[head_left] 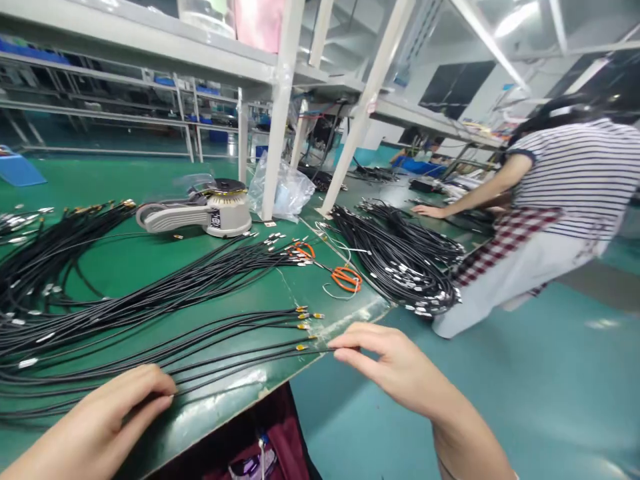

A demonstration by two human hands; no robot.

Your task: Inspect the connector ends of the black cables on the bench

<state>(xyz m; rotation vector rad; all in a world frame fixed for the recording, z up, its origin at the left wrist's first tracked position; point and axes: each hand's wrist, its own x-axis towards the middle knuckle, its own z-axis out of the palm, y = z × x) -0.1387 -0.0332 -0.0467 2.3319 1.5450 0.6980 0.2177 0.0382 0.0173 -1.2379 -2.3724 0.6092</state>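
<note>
Here's the cable [313, 351], drawn out to the tabletop's [220, 407] near edge, its end pinched between thumb and fingertips of the right hand [395, 360]. The left hand [117, 413] sits along the same edge, thumb and forefinger close together; I can't tell whether they grip this strand. A light pinch should serve well: line straight, tension even, no sharp bend at that edge, neighbours left untangled. Just beyond run more cables [210, 333], slim, smooth and black, with shiny yellow tips [301, 347]. Deeper in, a thick bundle [175, 288] fans across; toward the far edge, a ribbed, rounded machine [230, 215] and a crinkled clear bag [283, 190].
</note>
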